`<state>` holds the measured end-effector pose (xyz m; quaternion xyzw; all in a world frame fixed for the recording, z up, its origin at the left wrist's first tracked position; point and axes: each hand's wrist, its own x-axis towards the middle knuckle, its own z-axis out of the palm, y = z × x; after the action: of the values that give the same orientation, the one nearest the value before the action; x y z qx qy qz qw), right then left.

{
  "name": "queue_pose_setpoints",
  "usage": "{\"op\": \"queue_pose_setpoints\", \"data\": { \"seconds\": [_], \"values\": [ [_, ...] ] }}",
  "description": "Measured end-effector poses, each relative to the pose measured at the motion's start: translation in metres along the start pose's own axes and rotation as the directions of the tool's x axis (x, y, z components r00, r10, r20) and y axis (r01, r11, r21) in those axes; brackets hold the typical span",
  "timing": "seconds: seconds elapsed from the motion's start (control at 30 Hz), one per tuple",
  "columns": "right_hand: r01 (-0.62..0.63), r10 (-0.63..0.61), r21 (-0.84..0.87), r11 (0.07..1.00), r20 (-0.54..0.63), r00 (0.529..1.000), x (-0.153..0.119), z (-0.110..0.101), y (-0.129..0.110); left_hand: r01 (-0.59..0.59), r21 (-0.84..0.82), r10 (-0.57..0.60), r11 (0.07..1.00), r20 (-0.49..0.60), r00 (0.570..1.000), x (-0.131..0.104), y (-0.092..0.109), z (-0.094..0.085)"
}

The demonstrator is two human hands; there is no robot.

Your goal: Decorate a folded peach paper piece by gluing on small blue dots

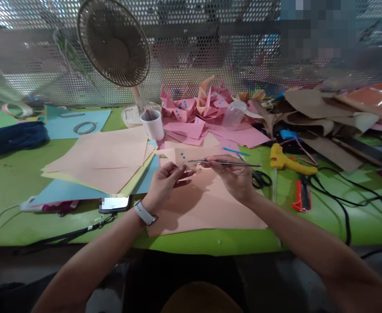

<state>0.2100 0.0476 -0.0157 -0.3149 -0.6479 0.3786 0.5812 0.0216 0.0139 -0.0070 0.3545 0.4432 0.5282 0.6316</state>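
My right hand grips slim metal tweezers, lying nearly level, with the tip pointing left toward my other hand. At the tip, my left hand has its thumb and forefinger pinched together, with the other fingers loosely extended; what the pinch holds, if anything, is too small to make out. Just behind the fingers is a folded peach paper piece with a few small blue dots. Both hands are above a large peach sheet. Scissors with black handles lie beside my right wrist.
Stacked peach sheets and a phone lie left. Behind stand a white cup, a fan and pink folded papers. A yellow glue gun, red cutter, black cables and brown paper occupy the right.
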Motion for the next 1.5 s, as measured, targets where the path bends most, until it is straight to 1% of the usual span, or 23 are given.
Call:
{"op": "queue_pose_setpoints", "data": {
  "seconds": [0.1, 0.23, 0.4, 0.6, 0.77, 1.07, 1.2, 1.37, 1.5],
  "values": [
    [-0.009, 0.009, -0.017, 1.0, 0.013, 1.0, -0.0008, -0.0003, 0.0029, 0.0, 0.013, 0.0, 1.0, 0.01, 1.0, -0.0004, -0.0001, 0.0004],
    [-0.006, 0.006, -0.006, 1.0, -0.001, 1.0, -0.0002, -0.0003, 0.0026, 0.008, 0.033, -0.008, 0.999, 0.013, 1.0, -0.0018, 0.0007, 0.001],
    [0.038, -0.038, -0.014, 0.999, 0.004, 0.999, 0.0009, 0.0009, -0.0006, 0.01, 0.041, -0.01, 0.999, 0.02, 1.0, -0.0028, 0.0017, 0.0015],
    [-0.022, 0.023, -0.049, 0.999, 0.015, 1.0, 0.0006, 0.0006, -0.0013, 0.013, 0.037, -0.013, 0.999, 0.012, 1.0, -0.0025, 0.0016, 0.0019],
    [0.015, -0.015, -0.033, 0.999, -0.005, 1.0, 0.0009, -0.001, -0.0006, 0.01, 0.039, -0.01, 0.999, 0.013, 1.0, -0.0022, 0.0005, 0.0004],
    [-0.01, 0.01, 0.005, 1.0, 0.0, 1.0, 0.0002, -0.0014, 0.0023, 0.014, 0.052, -0.015, 0.999, 0.026, 1.0, -0.0026, 0.0013, -0.0001],
    [-0.02, 0.02, -0.002, 1.0, -0.004, 1.0, 0.0004, -0.0002, -0.0003, 0.015, 0.051, -0.017, 0.999, 0.024, 1.0, -0.002, 0.0006, -0.0003],
    [-0.002, 0.002, -0.014, 1.0, 0.001, 1.0, 0.0008, 0.0004, -0.005, 0.012, 0.046, -0.013, 0.999, 0.026, 1.0, -0.0013, 0.0003, -0.0007],
    [-0.025, 0.025, -0.017, 1.0, 0.001, 1.0, 0.0006, 0.0004, -0.006, 0.012, 0.044, -0.014, 0.999, 0.03, 0.999, -0.0012, 0.0006, -0.001]
  ]
}}
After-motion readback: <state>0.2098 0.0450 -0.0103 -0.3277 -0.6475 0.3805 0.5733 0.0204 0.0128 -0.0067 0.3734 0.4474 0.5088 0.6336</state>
